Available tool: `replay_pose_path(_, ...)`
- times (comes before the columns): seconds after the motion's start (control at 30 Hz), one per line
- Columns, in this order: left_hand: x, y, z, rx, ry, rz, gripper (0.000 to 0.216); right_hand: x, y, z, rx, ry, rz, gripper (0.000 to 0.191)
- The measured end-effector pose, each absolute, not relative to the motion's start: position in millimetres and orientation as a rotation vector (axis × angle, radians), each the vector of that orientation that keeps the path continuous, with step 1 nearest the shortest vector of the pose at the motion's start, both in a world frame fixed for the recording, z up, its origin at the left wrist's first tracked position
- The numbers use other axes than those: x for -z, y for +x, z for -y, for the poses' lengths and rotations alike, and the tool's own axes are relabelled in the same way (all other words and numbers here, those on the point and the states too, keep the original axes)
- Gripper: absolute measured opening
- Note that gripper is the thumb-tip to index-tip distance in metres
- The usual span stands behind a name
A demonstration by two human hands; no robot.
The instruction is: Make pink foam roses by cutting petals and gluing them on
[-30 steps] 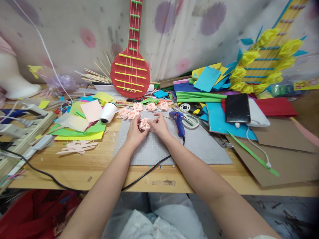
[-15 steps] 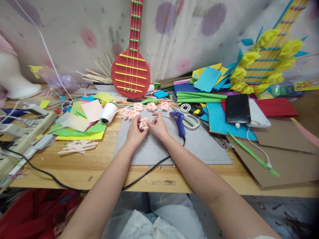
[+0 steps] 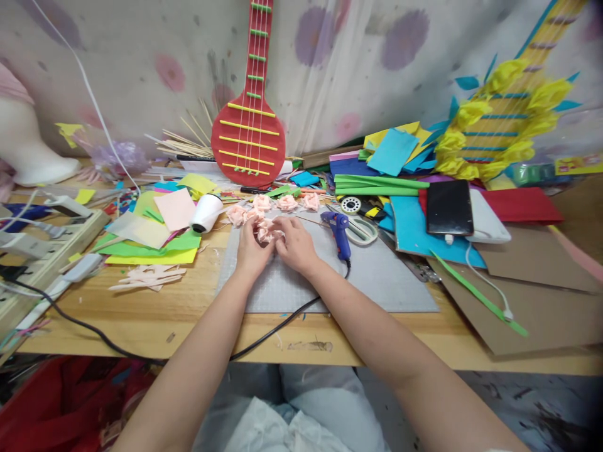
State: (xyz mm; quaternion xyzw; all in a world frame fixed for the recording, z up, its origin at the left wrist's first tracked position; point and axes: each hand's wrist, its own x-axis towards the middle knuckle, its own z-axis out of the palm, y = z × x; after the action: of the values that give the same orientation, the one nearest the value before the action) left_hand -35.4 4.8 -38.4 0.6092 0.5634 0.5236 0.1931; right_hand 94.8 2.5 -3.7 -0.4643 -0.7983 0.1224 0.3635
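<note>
Cluttered wooden table (image 3: pixel 155 314) — grey mat (image 3: pixel 301 282) — both hands pinch a pink paper rose (image 3: pixel 264 231)

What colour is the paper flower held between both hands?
Pale peach-pink; the paper flower shows best in the head view, its only view.

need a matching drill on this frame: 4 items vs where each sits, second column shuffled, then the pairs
Things:
1. pink paper rose being shaped
2. blue hot glue gun
3. black smartphone
4. white paper cup lying on its side

Places:
A. on the blue foam sheet at the right of the desk
B. between the left hand and right hand, over the grey cutting mat
C. left of the mat, at the edge of the coloured paper pile
D. just right of the right hand, cord trailing off the desk's front edge

Pairs: 1-B, 2-D, 3-A, 4-C
</note>
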Motion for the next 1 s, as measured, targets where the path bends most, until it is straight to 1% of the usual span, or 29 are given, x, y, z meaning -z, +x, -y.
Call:
replay_pose_path(0.17,37,-34,-4,-1.487,1.696,-1.594,0.065,4,97,-5,-0.304,-1.162,2.048,0.036)
replay_pose_path(0.37,39,-36,-5,-1.493,1.719,-1.590,0.064,5,97,-6,-0.320,-1.163,2.047,0.038)
replay_pose_path(0.57,37,-36,-11,-1.506,1.755,-1.643,0.064,-2,105,-13,-0.410,-1.198,1.818,0.043)
replay_pose_path(0.67,34,-31,-16,-1.476,1.862,-1.693,0.063,-12,115,-19,-0.528,-1.264,1.769,0.035)
replay_pose_path(0.73,33,-26,-19,-1.391,1.970,-1.702,0.063,-20,123,-18,-0.571,-1.268,1.817,0.028)
replay_pose_path(0.8,32,-22,-21,-1.295,2.058,-1.706,0.063,-28,132,-14,-0.501,-1.219,1.864,0.024)
replay_pose_path(0.9,30,-20,-18,-1.274,2.150,-1.727,0.062,-39,151,-2,-0.255,-1.118,1.825,0.019)
replay_pose_path(1.0,25,-21,-9,-1.372,2.209,-1.804,0.046,-41,175,4,-0.093,-1.150,1.619,0.015)
